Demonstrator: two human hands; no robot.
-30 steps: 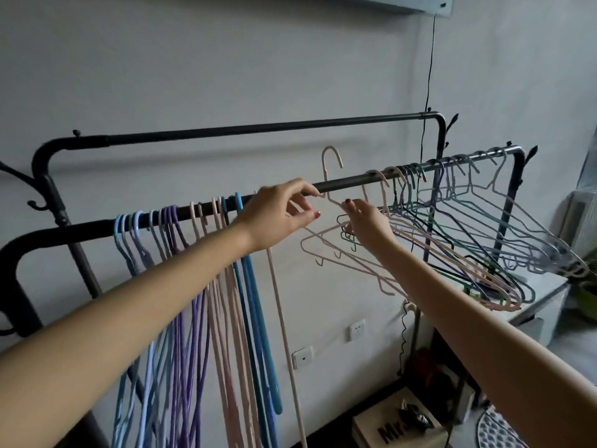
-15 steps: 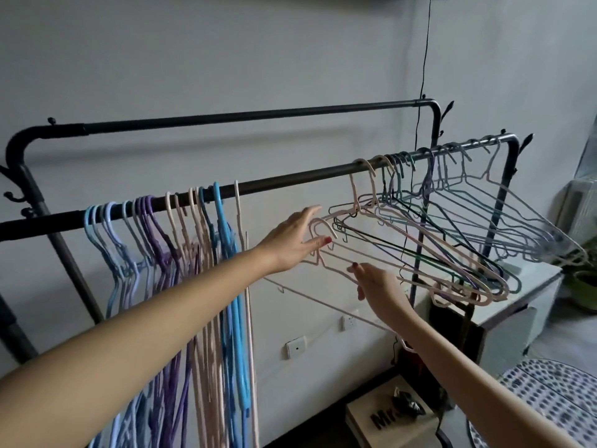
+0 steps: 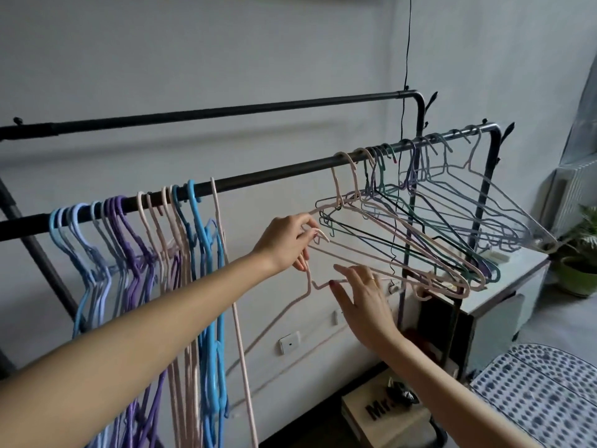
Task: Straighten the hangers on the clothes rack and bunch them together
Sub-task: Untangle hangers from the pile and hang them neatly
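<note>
The room is dim, lit by soft, cool daylight that seems to enter from the right, where the pale translucent curtain (image 3: 581, 101) glows brightest. The grey painted wall (image 3: 226, 59) darkens toward the left and carries a faint, diffuse shadow of the black metal rack bars (image 3: 258, 112). There is no glare. Wide-angle distortion bows the bars and stretches the forearms at the bottom corners. The loose pale pink wire hanger (image 3: 310, 286) is smeared by motion blur, and fine detail looks soft and grainy.
</note>
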